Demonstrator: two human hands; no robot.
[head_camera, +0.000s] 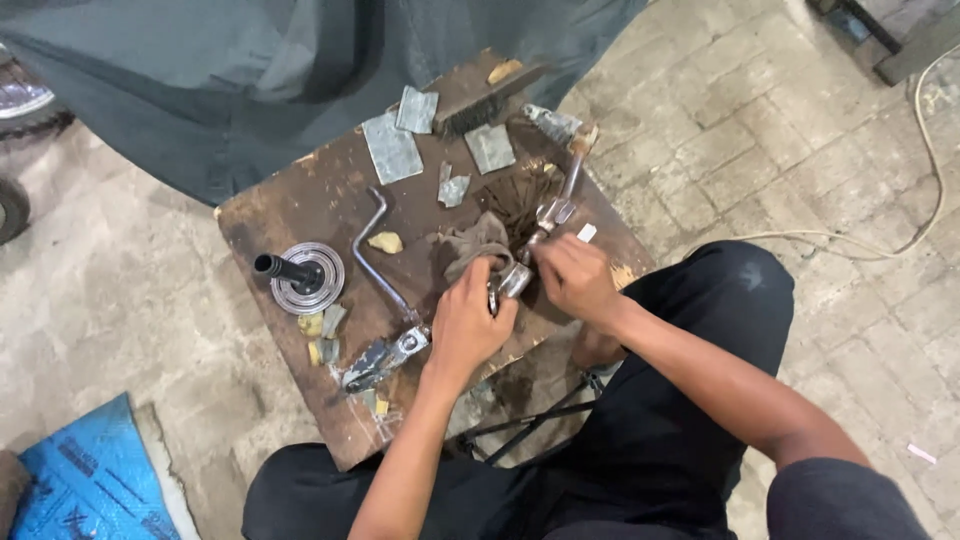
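1. The long, shiny metal hand tool (540, 232) lay across the middle of the worn, dark brown wooden table (290, 205). Its long axis ran on a slant, from a pale wooden handle end (583, 140) at the far right of the table down to its near end between the two hands.

2. The left hand (468, 322) had its grip curled round the near end of the tool, fingers (487, 270) pressed together over the metal and against a crumpled grey-brown rag (470, 243) just beside it. Whether the rag was also pinched in that grip could not be told.

3. The right hand (575, 280) sat just to the right of the shaft, grip closed on its lower part, touching the tool a little farther along than the left hand. Both hands were therefore at the same near end, almost touching each other, with the rest of the tool stretching away from them toward the far right.

4. Well to the left of the grip lay a bent, dark steel crank rod (375, 255), roughly parallel to the tool, its lower end at a small metal socket fitting (385, 358).

5. Farther left stood a round, ribbed metal disc with a black stub (303, 275). Flat grey metal plates (392, 148) and a wire brush (490, 98) lay at the far edge, apart from both hands.
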